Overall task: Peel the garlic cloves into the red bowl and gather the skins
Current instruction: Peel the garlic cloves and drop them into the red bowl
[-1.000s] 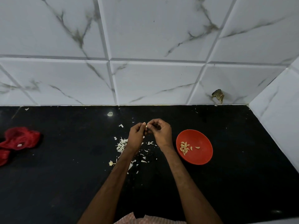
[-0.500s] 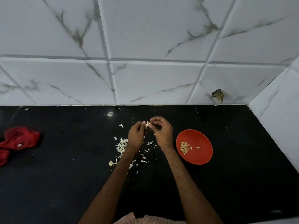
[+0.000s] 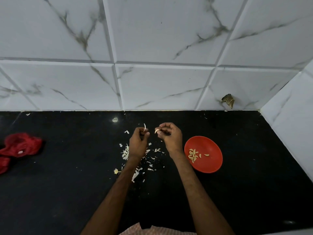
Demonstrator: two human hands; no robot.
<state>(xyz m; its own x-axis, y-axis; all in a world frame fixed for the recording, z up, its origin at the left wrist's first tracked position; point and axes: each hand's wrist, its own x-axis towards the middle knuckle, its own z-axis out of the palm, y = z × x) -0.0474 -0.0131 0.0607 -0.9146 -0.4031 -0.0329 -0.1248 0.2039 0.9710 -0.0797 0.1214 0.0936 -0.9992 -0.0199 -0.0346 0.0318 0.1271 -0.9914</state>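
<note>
My left grip is curled closed, thumb and forefinger pinching a thin strip of garlic skin that sticks up above the knuckles. My right grip is curled too, its fingertips pinching a pale garlic clove whose curved end pokes out toward the left grip. The two are near each other but apart, with a small gap between the skin strip and the clove, and both are held above the black surface, near the tiled wall.

The red bowl sits on the surface just to the right of my right wrist. A small heap of peeled cloves lies in its left half, with one clove a little apart from the rest.

Loose garlic skins are scattered on the surface under and around my left wrist, thickest to its left, with smaller flakes trailing between my forearms. A small yellowish garlic scrap lies at the near-left edge of that scatter. Well apart, at the far left, lies a crumpled red cloth.
</note>
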